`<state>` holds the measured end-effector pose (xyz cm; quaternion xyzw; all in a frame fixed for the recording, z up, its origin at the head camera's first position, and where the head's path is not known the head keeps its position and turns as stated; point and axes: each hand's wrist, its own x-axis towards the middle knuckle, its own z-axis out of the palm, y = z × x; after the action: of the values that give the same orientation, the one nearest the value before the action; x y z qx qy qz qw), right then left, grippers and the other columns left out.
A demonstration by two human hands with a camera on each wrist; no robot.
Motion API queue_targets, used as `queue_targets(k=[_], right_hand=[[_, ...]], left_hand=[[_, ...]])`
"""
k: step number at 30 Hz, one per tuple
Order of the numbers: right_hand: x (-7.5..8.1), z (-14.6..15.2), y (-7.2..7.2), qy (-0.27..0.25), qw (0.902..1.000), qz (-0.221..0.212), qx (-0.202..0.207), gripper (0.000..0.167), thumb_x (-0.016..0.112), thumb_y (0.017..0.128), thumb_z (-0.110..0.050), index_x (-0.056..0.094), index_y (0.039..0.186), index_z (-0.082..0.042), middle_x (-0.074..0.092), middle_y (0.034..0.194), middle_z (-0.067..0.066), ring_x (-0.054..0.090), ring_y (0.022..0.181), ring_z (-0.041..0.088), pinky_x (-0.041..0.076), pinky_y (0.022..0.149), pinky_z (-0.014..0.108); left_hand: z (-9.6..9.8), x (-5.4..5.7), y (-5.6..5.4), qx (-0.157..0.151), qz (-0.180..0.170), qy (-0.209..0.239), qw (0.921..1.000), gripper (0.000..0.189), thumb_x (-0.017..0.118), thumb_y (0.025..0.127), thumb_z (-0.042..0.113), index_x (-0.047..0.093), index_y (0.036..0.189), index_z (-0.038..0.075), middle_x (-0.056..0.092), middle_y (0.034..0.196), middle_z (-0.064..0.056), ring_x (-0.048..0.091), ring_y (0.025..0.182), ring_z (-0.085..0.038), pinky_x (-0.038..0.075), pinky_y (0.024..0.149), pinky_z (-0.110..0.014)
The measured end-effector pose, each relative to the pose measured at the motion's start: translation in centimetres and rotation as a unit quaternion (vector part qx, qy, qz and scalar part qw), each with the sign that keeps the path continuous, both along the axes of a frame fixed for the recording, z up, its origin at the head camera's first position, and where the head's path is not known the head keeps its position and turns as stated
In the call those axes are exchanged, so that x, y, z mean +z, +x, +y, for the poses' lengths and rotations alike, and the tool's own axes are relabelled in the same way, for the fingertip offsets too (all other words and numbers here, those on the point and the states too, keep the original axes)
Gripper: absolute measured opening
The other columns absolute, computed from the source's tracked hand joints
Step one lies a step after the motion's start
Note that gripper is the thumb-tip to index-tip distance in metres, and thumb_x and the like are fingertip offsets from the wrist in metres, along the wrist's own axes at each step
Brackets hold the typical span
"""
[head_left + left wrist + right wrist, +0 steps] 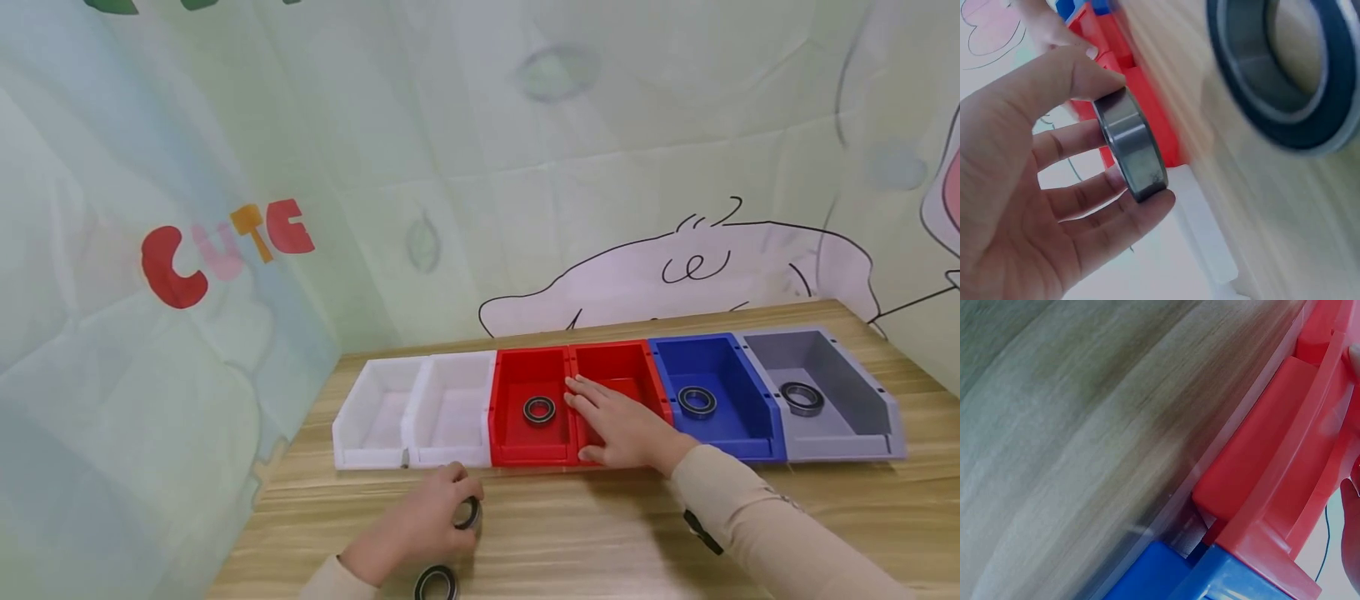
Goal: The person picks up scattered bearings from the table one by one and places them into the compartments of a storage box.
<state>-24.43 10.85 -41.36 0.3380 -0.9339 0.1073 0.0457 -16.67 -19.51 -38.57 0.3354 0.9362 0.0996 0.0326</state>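
Observation:
My left hand [420,518] pinches a ball bearing [1134,147] on edge between thumb and fingertips, in front of the white bins. On the table close by lies a second bearing [437,570], large in the left wrist view. Over the right-hand red bin [633,354] reaches my right hand [626,423], fingers extended toward the divider between the red bins, with no held object showing. Inside the left-hand red bin [517,367] is another bearing [527,411]. In the right wrist view, only parts of the right hand's fingers [1351,531] show at the edge.
Two white bins [411,458] stand left of the red ones in the row. To the right, a blue bin [731,433] and a grey bin [855,446] each contain a bearing. A printed cloth [420,108] hangs behind the wooden table [540,533].

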Motion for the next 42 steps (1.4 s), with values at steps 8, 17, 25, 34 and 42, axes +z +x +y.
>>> queue_targets(k=[8, 17, 25, 34, 42], right_hand=[[0.0, -0.1, 0.0, -0.005, 1.0, -0.006, -0.002, 0.08, 0.068, 0.077, -0.041, 0.034, 0.141, -0.008, 0.026, 0.151, 0.01, 0.023, 0.139, 0.031, 0.033, 0.107, 0.049], [-0.2, 0.2, 0.0, -0.011, 0.9999, -0.006, -0.003, 0.079, 0.067, 0.078, -0.042, 0.035, 0.141, -0.008, 0.025, 0.151, 0.01, 0.022, 0.14, 0.031, 0.033, 0.107, 0.049], [0.1, -0.1, 0.1, -0.013, 0.9998, -0.013, 0.0, 0.078, 0.068, 0.078, -0.04, 0.035, 0.141, -0.007, 0.026, 0.151, 0.011, 0.023, 0.139, 0.031, 0.032, 0.108, 0.049], [0.3, -0.3, 0.1, -0.006, 0.9998, -0.015, -0.01, 0.077, 0.07, 0.076, -0.038, 0.038, 0.139, -0.008, 0.028, 0.15, 0.011, 0.024, 0.139, 0.031, 0.033, 0.107, 0.048], [0.6, -0.3, 0.0, 0.002, 0.9998, -0.014, -0.013, 0.077, 0.071, 0.075, -0.037, 0.038, 0.138, -0.007, 0.029, 0.149, 0.012, 0.025, 0.139, 0.032, 0.034, 0.107, 0.048]], left_hand=[[-0.4, 0.7, -1.0, 0.0, 0.083, -0.003, 0.9966, 0.027, 0.067, 0.063, 0.022, 0.061, 0.089, 0.017, 0.054, 0.085, 0.003, 0.049, 0.074, -0.011, 0.042, 0.062, -0.023], [-1.2, 1.7, -4.1, 0.039, 0.107, -0.014, 0.9934, 0.023, 0.065, 0.069, 0.02, 0.064, 0.091, 0.015, 0.058, 0.088, 0.001, 0.053, 0.077, -0.012, 0.049, 0.068, -0.028], [-0.9, 1.8, -7.8, 0.067, 0.102, -0.021, 0.9922, 0.022, 0.066, 0.072, 0.018, 0.065, 0.093, 0.011, 0.058, 0.088, -0.002, 0.052, 0.074, -0.014, 0.048, 0.07, -0.029], [0.2, 0.9, -11.4, 0.103, 0.052, -0.047, 0.9922, 0.024, 0.067, 0.076, 0.016, 0.065, 0.099, 0.009, 0.059, 0.093, -0.006, 0.053, 0.08, -0.018, 0.048, 0.075, -0.031], [1.1, -0.2, -13.7, 0.136, 0.016, -0.062, 0.9886, 0.028, 0.066, 0.079, 0.016, 0.065, 0.106, 0.008, 0.06, 0.098, -0.009, 0.054, 0.085, -0.019, 0.05, 0.081, -0.032]])
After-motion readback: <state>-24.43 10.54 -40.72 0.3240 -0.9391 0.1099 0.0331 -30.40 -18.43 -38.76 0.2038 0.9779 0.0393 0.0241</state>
